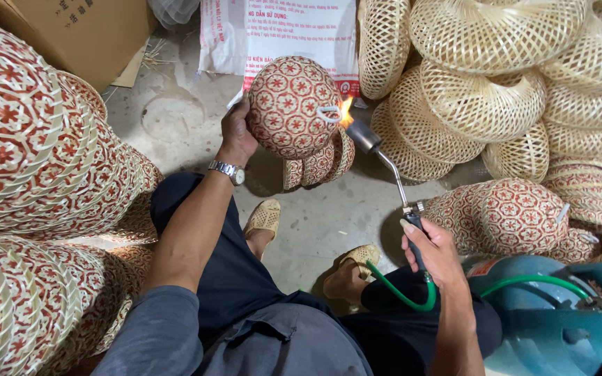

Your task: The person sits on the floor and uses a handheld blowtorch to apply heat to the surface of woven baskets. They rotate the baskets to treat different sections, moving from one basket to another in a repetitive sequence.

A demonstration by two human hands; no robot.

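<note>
My left hand holds up a round woven basket with a red and cream star pattern, gripping its left edge. My right hand grips the handle of a gas torch. The torch's metal nozzle points up at the basket's right side, where an orange flame burns beside a small white loop. A green hose runs from the torch handle down past my knee. I wear a metal watch on the left wrist.
Stacks of red patterned baskets stand at the left, more at the right. Plain pale woven baskets pile up at the back right. A blue gas cylinder sits at lower right. A cardboard box and printed sack lie behind.
</note>
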